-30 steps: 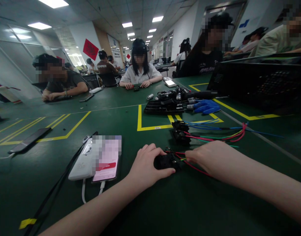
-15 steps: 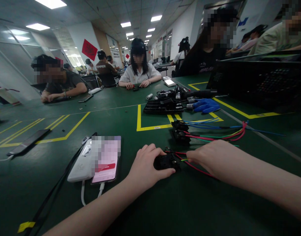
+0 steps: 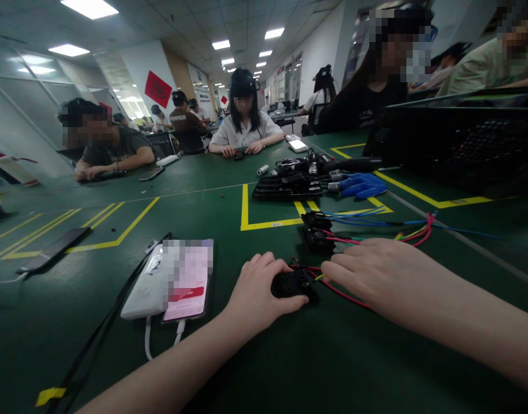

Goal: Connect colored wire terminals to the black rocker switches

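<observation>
My left hand (image 3: 256,290) is closed round a small black plastic block (image 3: 291,283) on the table, thumb at its near side and fingers over its far side. At the block's right end, my right hand (image 3: 370,265) pinches a yellow-green wire (image 3: 319,278) close to the block. Whether the wire's tip sits inside the block cannot be made out. Red wires (image 3: 348,296) run from the block beneath my right hand. Just beyond lie two similar black blocks, one with blue wires (image 3: 354,220) and one with red and green wires (image 3: 423,233).
To the left lie a white power bank (image 3: 145,287) and a lit phone (image 3: 190,290) with white cables, and a black strap (image 3: 100,328). Farther back are a black tray (image 3: 285,188), blue gloves (image 3: 363,185) and a large black case (image 3: 445,144). Several people sit around the table.
My right hand has shifted slightly left, nearer the black block, and turned a little, so less of the yellow-green wire shows. My left hand keeps its hold.
</observation>
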`<action>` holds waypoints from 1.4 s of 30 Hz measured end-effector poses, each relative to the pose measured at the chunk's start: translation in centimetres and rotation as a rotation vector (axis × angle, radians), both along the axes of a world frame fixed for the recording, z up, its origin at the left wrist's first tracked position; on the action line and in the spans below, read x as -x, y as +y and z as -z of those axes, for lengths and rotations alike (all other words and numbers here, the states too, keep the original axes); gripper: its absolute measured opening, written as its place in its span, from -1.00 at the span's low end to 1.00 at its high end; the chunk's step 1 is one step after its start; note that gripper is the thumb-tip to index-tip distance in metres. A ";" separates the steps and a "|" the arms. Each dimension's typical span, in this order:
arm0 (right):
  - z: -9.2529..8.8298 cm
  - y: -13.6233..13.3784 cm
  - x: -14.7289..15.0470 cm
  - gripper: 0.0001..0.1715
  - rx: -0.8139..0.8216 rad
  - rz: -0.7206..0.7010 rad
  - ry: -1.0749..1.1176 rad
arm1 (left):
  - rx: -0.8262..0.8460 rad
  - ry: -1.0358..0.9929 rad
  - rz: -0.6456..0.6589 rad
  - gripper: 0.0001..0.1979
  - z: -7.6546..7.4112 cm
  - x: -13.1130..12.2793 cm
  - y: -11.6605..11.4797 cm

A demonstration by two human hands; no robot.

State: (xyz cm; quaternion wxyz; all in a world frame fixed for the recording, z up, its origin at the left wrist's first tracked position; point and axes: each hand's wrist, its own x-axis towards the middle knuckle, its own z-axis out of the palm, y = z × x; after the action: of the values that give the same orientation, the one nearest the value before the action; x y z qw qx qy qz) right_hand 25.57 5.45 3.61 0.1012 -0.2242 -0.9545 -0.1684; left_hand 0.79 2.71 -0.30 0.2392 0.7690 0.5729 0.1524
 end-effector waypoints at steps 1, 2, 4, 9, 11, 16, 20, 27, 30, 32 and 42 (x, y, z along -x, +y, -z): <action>0.0 0.0 0.0 -0.69 -0.001 -0.005 0.005 | -0.003 0.002 0.000 -0.66 0.0 0.0 0.0; 0.0 0.1 0.0 -0.69 0.011 0.005 0.001 | -0.003 0.003 0.001 -0.66 0.0 0.0 0.0; 0.1 0.4 -0.1 -0.66 0.089 0.076 -0.037 | 0.002 0.002 0.006 -0.67 -0.1 0.0 0.0; 0.7 1.0 0.2 -0.69 0.369 0.289 -0.186 | 0.024 0.004 0.006 -0.68 -0.2 -0.1 -0.2; 0.8 1.1 0.3 -0.70 0.394 0.284 -0.188 | 0.022 0.008 0.008 -0.67 -0.2 -0.1 -0.2; 0.2 1.1 0.2 -0.66 0.328 0.255 -0.165 | 0.004 0.014 0.018 -0.66 -0.1 -0.1 -0.2; -0.4 0.5 -0.1 -0.66 0.178 0.124 -0.074 | -0.011 0.021 0.020 -0.65 0.1 -0.1 -0.1; -0.2 0.4 0.0 -0.65 0.281 0.238 -0.128 | -0.019 0.012 0.031 -0.65 0.3 0.0 0.1; 0.2 0.7 0.2 -0.64 0.364 0.299 -0.171 | -0.008 0.014 0.028 -0.66 0.3 0.0 0.1; 0.5 0.8 0.2 -0.64 0.390 0.301 -0.170 | -0.009 0.014 0.025 -0.67 0.2 0.0 0.1; -0.2 0.1 0.0 -0.64 0.158 0.091 0.002 | -0.055 0.081 0.043 -0.61 0.4 -0.1 0.3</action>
State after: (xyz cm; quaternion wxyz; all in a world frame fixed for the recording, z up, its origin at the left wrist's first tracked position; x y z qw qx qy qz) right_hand 25.58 5.57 3.83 0.0765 -0.2749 -0.9536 -0.0965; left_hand 0.93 2.97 -0.71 0.1975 0.7929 0.5612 0.1317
